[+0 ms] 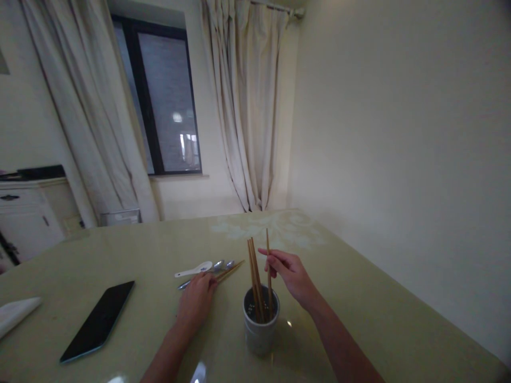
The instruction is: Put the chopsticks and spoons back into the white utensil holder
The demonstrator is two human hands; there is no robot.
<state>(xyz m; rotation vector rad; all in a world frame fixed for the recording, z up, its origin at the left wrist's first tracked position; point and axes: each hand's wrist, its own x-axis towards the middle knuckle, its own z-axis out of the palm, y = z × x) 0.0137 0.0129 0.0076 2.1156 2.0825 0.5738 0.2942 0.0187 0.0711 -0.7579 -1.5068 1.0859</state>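
Head view: grey holder cup (260, 330) on surface (359, 298), chopsticks standing inside. Right hand (291, 276) pinches one upright chopstick (268, 266) above it. Left hand (196, 300), left of cup, grasps flat-lying chopsticks (230, 271) beside spoons (217, 266). Phone (99, 319) farther left.

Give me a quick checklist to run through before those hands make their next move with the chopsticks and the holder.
1. Grey cylindrical utensil holder upright on the pale green table: ok.
2. Right hand pinching a single brown wooden chopstick that stands in the holder: ok.
3. Bundle of brown chopsticks already in the holder, leaning left: ok.
4. Left hand resting on the loose chopsticks on the table; whether it grips them: cannot tell.
5. White ceramic spoon and metal spoons lying apart from the holder: ok.
6. Black phone away from both hands: ok.
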